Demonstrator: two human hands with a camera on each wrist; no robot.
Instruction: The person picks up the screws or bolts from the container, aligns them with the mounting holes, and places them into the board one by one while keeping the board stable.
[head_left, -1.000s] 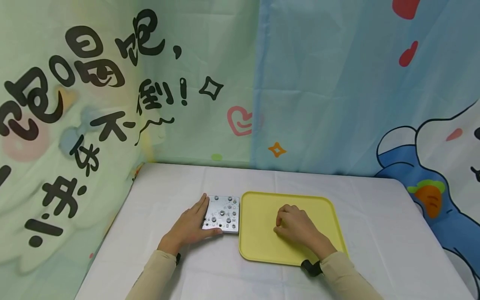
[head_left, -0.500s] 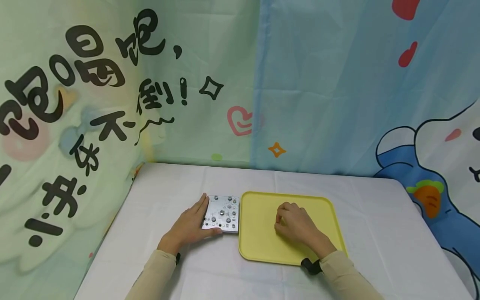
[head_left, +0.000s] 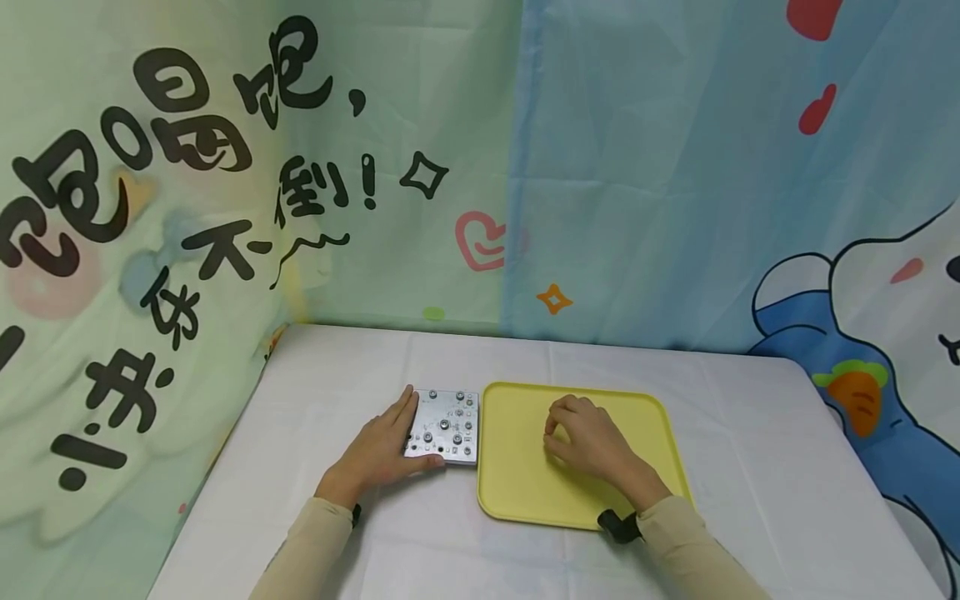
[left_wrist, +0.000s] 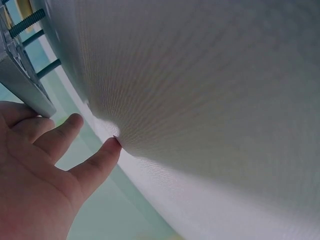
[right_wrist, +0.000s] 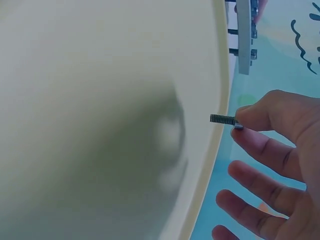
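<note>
A square silver metal plate (head_left: 435,412) with several bolts set in it lies left of the yellow tray (head_left: 517,496). My left hand (head_left: 382,450) rests against it, straight fingers along its left side and thumb by the front edge. Bolt shanks stick out beneath the plate (left_wrist: 22,82) in the left wrist view, where the outer fingers are spread and one tip meets the cloth. Over the tray, my right hand (head_left: 588,437) pinches a small bolt (right_wrist: 223,119) at its head between thumb and index finger. Its threaded end points away from the fingertips; the other fingers are spread.
White cloth (head_left: 757,467) covers the table under the plate and tray. The tray's low raised rim stands right beside the plate. Printed curtains (head_left: 637,208) hang behind and along the left side. A black wrist device (head_left: 619,527) shows at the right sleeve.
My right hand has shifted slightly left and up over the tray, and its thumb and index finger show a rounder gap. The left hand and plate stay put.
</note>
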